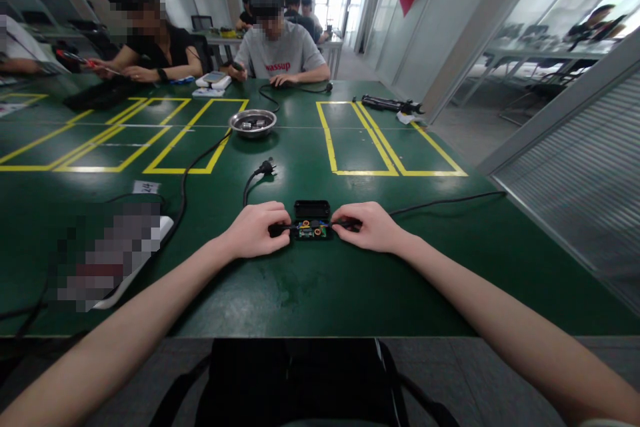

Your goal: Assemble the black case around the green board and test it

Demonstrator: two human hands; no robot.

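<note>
A small black case (pixel 313 207) lies open on the green table, its lid tipped back on the far side. Inside it shows a circuit board (pixel 313 229) with copper-coloured rings and thin wires. At the case's left end, my left hand (pixel 263 229) is closed on a black cable (pixel 278 230). My right hand (pixel 369 227) pinches another black cable (pixel 347 222) at the right end of the case. That cable runs on to the right across the table. Beyond my left hand lies a black power plug (pixel 267 168) on a curved cord.
Farther back stands a metal bowl (pixel 253 123) with small metal parts. A pixelated device with a white edge (pixel 120 260) lies at the left, beside a long black cable. Yellow tape (pixel 350 173) marks the green table (pixel 280 300). Several people sit across it.
</note>
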